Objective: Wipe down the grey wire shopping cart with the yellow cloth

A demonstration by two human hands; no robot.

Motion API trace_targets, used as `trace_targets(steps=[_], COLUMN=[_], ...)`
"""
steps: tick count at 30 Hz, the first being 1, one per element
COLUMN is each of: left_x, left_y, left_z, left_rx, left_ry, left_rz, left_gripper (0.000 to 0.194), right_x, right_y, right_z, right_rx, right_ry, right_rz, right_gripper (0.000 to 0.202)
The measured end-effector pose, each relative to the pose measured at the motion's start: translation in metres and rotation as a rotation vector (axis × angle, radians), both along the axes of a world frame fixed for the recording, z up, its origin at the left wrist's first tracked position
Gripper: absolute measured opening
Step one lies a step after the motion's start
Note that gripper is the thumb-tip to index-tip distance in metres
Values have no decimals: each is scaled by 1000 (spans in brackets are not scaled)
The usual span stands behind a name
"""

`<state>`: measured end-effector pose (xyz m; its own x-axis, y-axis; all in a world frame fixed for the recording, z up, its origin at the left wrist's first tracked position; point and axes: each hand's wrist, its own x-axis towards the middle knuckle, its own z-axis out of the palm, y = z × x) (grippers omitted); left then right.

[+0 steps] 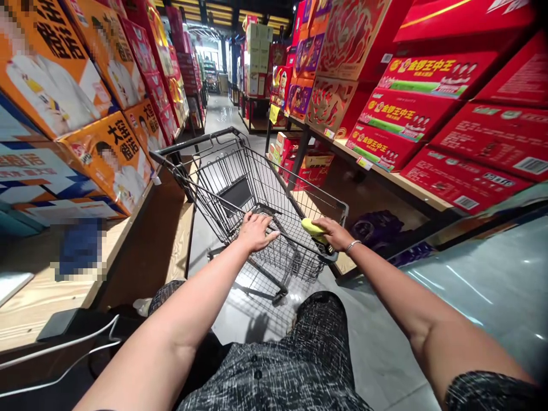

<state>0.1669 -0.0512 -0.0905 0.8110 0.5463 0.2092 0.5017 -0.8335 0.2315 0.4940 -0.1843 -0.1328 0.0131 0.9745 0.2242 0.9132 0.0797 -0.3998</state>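
A black wire shopping cart point(274, 228) stands at an angle on the floor right in front of me, its basket holding no goods that I can see. My left hand point(257, 231) rests over the cart's near rim, fingers bent across the bar and thumb lying along it. In my right hand point(337, 234) is a yellow-green cloth point(313, 226), folded and gripped by the fingers at the cart's near right corner. Part of that corner is hidden behind the hand and cloth.
Stacked orange cartons point(115, 154) line the shelf on my left. Red boxes point(398, 114) fill the right shelf point(381, 174), whose edge runs close by the cart. An aisle floor point(220, 111) stretches ahead. White cables point(64, 337) lie at lower left.
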Motion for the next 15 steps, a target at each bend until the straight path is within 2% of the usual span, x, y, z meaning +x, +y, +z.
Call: trace_targets(steps=[2,4,5,7,10,15], left_x=[-5,-20,-31,-58,-103,-159], left_y=[3,11,16,29,48,66], left_z=[0,3,5,14,34,75], left_rx=[-47,-35,0,99,240,398], left_ry=[-17,-29,-35,-48,-83,-122], left_rz=[-115,-171,-152,-23,205,477], left_gripper=[60,61,61,56,51,50], right_x=[19,31,33,28,-4,-92], right_y=[9,19,25,38,58,77], right_z=[4,9,11,14,19,27], right_rx=[-63,-119,-131,-105,36,283], right_ry=[-35,-35,-23,21,101,105], right_rz=[-50,-111,-138,-165,-110,33], right_gripper=[55,56,57,59,62,71])
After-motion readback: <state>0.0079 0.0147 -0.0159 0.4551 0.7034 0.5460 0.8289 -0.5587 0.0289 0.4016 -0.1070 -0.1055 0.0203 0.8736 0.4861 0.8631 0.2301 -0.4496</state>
